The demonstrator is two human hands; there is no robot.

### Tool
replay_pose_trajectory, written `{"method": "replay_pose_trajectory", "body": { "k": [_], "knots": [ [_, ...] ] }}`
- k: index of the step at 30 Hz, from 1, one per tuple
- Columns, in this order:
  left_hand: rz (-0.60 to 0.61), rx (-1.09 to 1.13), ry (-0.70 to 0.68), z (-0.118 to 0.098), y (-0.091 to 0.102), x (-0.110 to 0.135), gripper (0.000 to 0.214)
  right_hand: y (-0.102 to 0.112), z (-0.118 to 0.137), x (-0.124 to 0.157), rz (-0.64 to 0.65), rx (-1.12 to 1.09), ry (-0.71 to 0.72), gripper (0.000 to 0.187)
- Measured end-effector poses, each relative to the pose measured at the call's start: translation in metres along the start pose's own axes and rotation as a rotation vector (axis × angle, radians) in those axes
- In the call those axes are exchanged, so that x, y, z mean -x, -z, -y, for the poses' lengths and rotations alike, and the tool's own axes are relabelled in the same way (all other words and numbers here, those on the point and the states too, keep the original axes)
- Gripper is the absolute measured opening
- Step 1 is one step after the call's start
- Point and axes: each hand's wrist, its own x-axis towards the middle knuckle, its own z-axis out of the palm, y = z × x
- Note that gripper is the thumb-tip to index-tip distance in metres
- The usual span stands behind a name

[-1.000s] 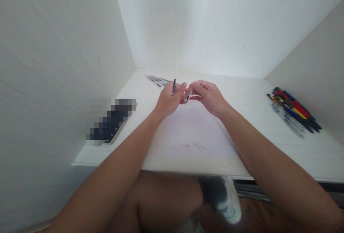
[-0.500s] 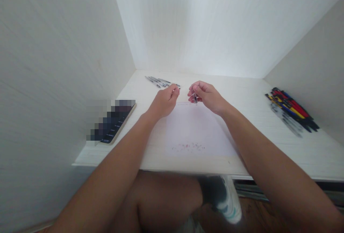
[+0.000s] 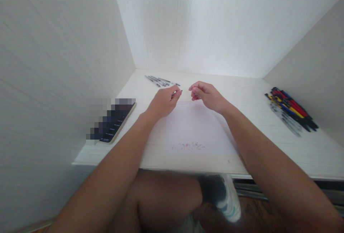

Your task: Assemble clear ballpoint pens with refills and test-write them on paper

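My left hand [image 3: 163,102] hovers over the white desk [image 3: 249,93], fingers pinched on a small dark pen part [image 3: 177,91] whose tip sticks out toward the right. A short gap away, my right hand [image 3: 206,96] is closed in a pinch on a thin clear pen piece that is mostly hidden by the fingers. Both hands sit above the far edge of a white sheet of paper [image 3: 197,129] with small red and dark scribbles near its front.
A row of dark pens [image 3: 159,81] lies at the back left of the desk. A bundle of red, blue, yellow and black pens [image 3: 291,113] lies at the right. A blurred-out phone [image 3: 114,122] rests at the left edge. White walls close in three sides.
The hands were together holding pen parts upright a second ago. They pulled apart and lowered, and the pieces are now tucked in the fingers, the hands slightly closer again.
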Motion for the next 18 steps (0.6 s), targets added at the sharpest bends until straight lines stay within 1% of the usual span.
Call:
{"method": "replay_pose_trajectory", "body": {
  "k": [6, 10, 14, 18],
  "knots": [
    [0.034, -0.050, -0.016, 0.003, 0.001, -0.001, 0.033, 0.002, -0.004, 0.000, 0.010, 0.262, 0.064, 0.018],
    [0.075, -0.071, -0.005, 0.005, 0.001, -0.001, 0.027, 0.000, -0.004, 0.003, -0.002, 0.434, 0.114, 0.020],
    [0.124, -0.007, 0.010, 0.001, 0.001, 0.000, 0.021, -0.007, 0.002, 0.006, 0.060, 0.456, 0.171, 0.021],
    [0.109, 0.136, 0.052, -0.001, 0.000, 0.001, 0.012, -0.013, 0.005, 0.006, 0.088, 0.439, 0.198, 0.021]
  ]
}}
